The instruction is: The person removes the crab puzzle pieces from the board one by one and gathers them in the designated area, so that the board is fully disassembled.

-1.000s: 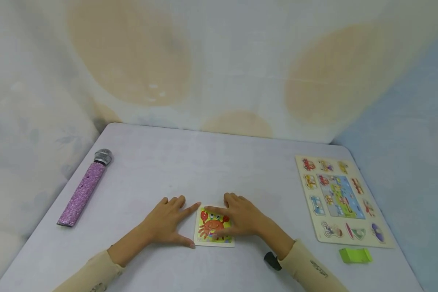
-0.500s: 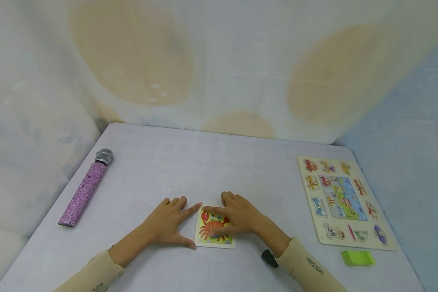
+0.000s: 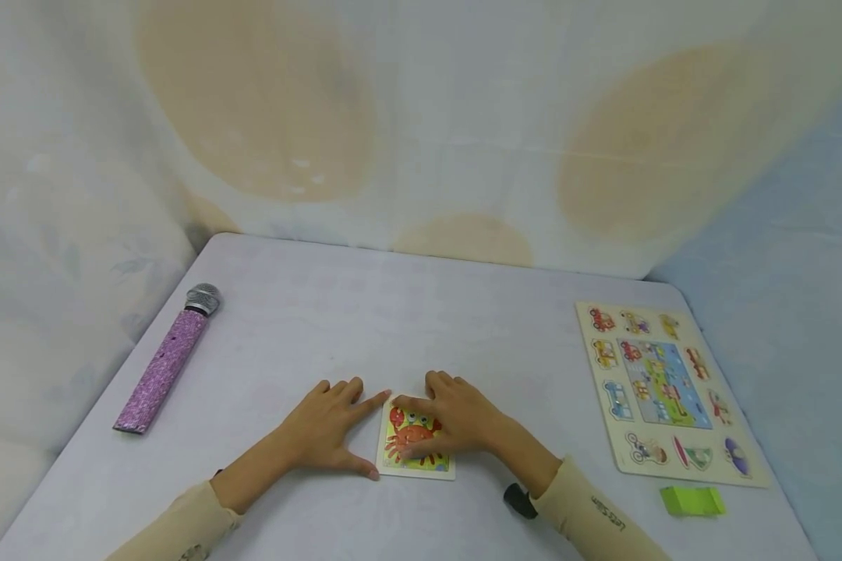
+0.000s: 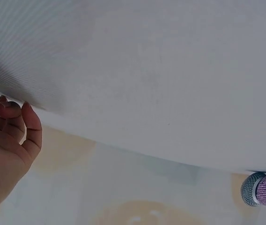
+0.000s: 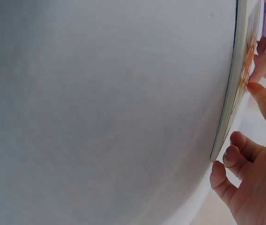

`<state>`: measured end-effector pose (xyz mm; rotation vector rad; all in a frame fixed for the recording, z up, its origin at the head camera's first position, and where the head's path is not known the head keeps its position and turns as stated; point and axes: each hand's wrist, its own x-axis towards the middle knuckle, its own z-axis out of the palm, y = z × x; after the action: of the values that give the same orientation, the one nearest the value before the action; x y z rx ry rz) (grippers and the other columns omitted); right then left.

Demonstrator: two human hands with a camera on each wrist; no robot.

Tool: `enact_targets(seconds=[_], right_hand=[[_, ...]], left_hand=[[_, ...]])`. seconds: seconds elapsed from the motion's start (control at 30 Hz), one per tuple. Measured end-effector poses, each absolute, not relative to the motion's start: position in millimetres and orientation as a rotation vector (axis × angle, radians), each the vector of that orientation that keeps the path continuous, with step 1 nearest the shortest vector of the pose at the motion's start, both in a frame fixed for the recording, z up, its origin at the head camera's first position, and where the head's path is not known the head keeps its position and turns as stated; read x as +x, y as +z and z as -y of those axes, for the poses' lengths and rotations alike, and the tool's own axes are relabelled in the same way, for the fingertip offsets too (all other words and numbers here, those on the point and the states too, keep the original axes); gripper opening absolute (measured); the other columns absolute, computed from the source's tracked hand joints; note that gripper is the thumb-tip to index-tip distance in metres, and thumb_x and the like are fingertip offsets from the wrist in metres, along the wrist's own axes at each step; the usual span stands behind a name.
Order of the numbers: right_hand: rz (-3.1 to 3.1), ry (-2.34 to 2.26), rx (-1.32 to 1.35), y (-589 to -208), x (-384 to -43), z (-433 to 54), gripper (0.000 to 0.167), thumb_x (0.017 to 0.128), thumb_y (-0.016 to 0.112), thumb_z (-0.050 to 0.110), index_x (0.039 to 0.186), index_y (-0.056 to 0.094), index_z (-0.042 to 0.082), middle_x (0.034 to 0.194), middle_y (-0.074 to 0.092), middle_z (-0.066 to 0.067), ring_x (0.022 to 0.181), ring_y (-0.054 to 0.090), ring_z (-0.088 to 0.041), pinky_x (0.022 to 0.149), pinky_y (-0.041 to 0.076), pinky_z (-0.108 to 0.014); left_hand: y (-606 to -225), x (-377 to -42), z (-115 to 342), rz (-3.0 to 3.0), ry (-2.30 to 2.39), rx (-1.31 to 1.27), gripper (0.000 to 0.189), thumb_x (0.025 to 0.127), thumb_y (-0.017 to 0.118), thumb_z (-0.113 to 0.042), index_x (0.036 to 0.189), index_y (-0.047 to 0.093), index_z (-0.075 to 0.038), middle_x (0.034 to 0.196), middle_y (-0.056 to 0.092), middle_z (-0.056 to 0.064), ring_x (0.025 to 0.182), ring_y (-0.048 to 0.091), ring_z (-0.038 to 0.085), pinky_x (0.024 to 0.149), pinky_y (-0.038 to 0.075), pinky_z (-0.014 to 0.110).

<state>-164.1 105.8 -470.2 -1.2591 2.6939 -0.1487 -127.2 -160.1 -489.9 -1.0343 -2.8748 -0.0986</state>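
Observation:
A small square crab puzzle (image 3: pixel 407 436) lies flat on the white-covered table in the head view, with a red crab on yellow inside a pale frame. At its left side, my left hand (image 3: pixel 319 432) spreads thumb and forefinger, their tips touching the frame's corners. My right hand (image 3: pixel 466 421) reaches over from the right, its forefinger along the top and its thumb on the crab's lower part, covering some of the picture. In the right wrist view the puzzle (image 5: pixel 240 77) appears edge-on beside my right hand (image 5: pixel 262 183). The left wrist view shows my left hand (image 4: pixel 9 150) without the puzzle.
A microphone (image 3: pixel 164 362) with a glittery purple handle lies at the left. On the right is a larger wooden vehicle puzzle board (image 3: pixel 613 448), with a green block (image 3: pixel 692 501) in front of it. Fabric walls (image 3: pixel 463 179) surround the table.
My right thumb has shifted slightly toward the lower left on the crab, and a multicoloured patch beside it is now hidden. My left hand stays at the frame. The head view has shifted slightly.

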Motion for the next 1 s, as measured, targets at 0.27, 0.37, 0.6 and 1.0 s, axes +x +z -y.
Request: enact_targets(seconds=[0.27,0.37,0.6,1.0], right_hand=[[-2.679,-0.164,-1.253,-470,-166,-108,0.077,0.079,0.054,0.082,0.147,0.042,0.048,0.094,0.038,0.003,0.080,0.037,-0.011,0.067,0.033,-0.026],[-2.678,-0.155,-1.253,-470,-165,-107,0.077,0.079,0.054,0.082,0.147,0.041,0.048,0.093,0.037,0.003,0.078,0.037,-0.011,0.067,0.032,-0.025],[-2.671,-0.189,-1.222,-467,-164,-103,0.075,0.080,0.057,0.078,0.147,0.044,0.045,0.092,0.038,0.004,0.078,0.038,-0.010,0.066,0.032,-0.025],[-2.478,-0.572,-1.046,-462,-174,-109,0.074,0.079,0.076,0.058,0.144,0.052,0.034,0.096,0.043,0.004,0.081,0.044,-0.009,0.064,0.036,-0.021]], left_hand=[[-487,-127,160,2.878,-0.068,-1.029,0.114,0.061,0.039,-0.101,0.148,0.047,-0.029,0.093,0.034,-0.006,0.079,0.036,0.009,0.072,0.026,0.028],[-487,-127,161,2.878,-0.072,-1.029,0.114,0.061,0.038,-0.101,0.148,0.047,-0.029,0.093,0.034,-0.006,0.079,0.036,0.009,0.072,0.026,0.028],[-486,-128,160,2.883,-0.083,-1.033,0.113,0.061,0.040,-0.101,0.148,0.048,-0.029,0.093,0.034,-0.006,0.078,0.037,0.009,0.072,0.026,0.028],[-486,-129,158,2.928,-0.154,-1.015,0.112,0.059,0.048,-0.099,0.147,0.049,-0.030,0.090,0.031,-0.007,0.074,0.034,0.008,0.070,0.023,0.028]])
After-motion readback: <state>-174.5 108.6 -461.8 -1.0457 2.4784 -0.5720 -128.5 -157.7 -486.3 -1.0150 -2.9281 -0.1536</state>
